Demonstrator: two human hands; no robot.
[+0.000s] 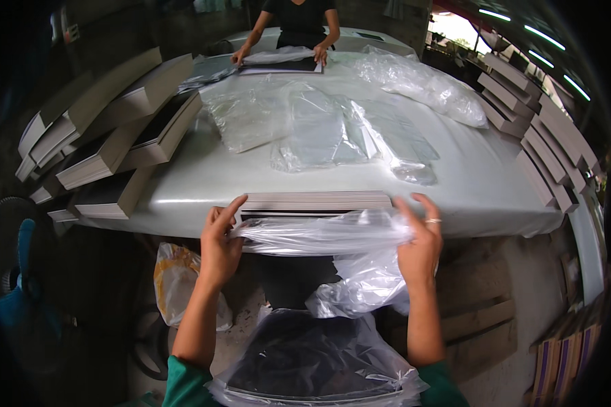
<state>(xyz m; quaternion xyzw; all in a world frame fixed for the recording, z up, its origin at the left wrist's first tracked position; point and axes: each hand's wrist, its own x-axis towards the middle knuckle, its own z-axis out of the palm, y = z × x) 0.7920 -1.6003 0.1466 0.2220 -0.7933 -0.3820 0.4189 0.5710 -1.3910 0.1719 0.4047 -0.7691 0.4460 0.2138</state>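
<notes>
A stack of flat sheets or boards [317,199] with pale edges lies at the near edge of the table. Across its near side is a bunched clear plastic bag [319,234], partly drawn over the stack. My left hand [220,244] grips the bag's left side by the stack's left end, its index finger raised along the corner. At the right end my right hand [419,247], slightly blurred and with a ring, holds the bag's other side. Loose film hangs below toward a dark stack in clear plastic [305,356] close to my body.
Empty clear bags [319,129] lie mid-table; a plastic bundle [421,81] is behind them. Piled stacks stand left [108,163] and right [550,149]. Across the table, a person's hands [319,54] hold another stack with plastic. A blue-bladed fan [24,285] stands at left.
</notes>
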